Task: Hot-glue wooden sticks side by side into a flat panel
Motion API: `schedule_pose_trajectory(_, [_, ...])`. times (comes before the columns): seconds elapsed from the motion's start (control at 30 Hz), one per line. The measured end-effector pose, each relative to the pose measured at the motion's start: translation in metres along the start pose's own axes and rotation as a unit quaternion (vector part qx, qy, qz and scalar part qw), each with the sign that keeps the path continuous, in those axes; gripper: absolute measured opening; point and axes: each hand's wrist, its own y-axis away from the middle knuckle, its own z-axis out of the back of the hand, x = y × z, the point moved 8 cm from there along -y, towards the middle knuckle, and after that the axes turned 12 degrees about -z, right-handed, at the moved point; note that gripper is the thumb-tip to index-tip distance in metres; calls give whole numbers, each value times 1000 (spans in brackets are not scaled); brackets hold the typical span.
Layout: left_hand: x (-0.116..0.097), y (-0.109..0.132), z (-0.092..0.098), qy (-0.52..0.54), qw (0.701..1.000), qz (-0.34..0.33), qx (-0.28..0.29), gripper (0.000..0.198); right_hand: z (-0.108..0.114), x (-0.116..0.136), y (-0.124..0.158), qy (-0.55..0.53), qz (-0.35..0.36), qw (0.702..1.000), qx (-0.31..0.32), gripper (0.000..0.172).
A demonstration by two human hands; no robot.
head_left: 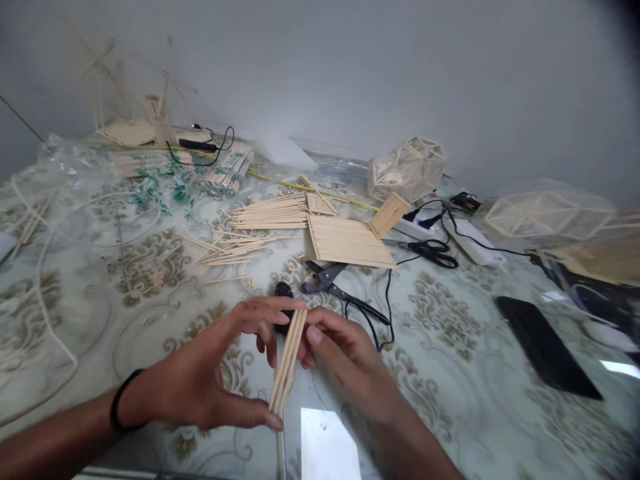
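Left hand (210, 383) and right hand (350, 357) pinch stick bundle (287, 360) | pliers (340, 290) just beyond

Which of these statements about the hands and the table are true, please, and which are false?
1. The left hand and right hand hold a bundle of wooden sticks between them. True.
2. The left hand's wrist wears a black wristband. True.
3. The pliers are in the right hand. False: they lie on the table beyond the hands.
4. The black phone lies left of the hands. False: it lies to their right.
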Motion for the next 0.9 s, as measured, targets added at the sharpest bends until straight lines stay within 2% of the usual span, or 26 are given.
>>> schedule_pose_trajectory(0.2, [1,0,3,-13,1000,-2,-3,86,4,3,3,50,-5,997,-51,38])
schedule_pose_trajectory(0.3, [2,1,2,-5,1000,-4,-1,91,14,4,1,38,1,993,-108,40])
schedule_pose_trajectory(0.37, [3,2,0,20,1000,1,0,96,19,2,-1,12,4,992,-122,36])
schedule_pose_trajectory(0.47, [4,2,-7,95,995,20,-3,102,11,-7,-5,-63,-20,996,-56,26])
schedule_pose_trajectory(0.57, [5,3,-14,158,987,32,-5,105,-4,-15,-6,-130,-53,990,9,33])
schedule_pose_trajectory(0.7, [6,3,-18,188,981,48,-9,109,-23,-16,-6,-159,-52,984,66,26])
schedule_pose_trajectory(0.8, [5,-1,-18,193,981,30,-11,110,-28,-19,-9,-188,-34,980,59,18])
schedule_pose_trajectory(0.9, [5,-3,-22,198,980,21,1,112,-28,-29,-13,-214,-32,976,27,19])
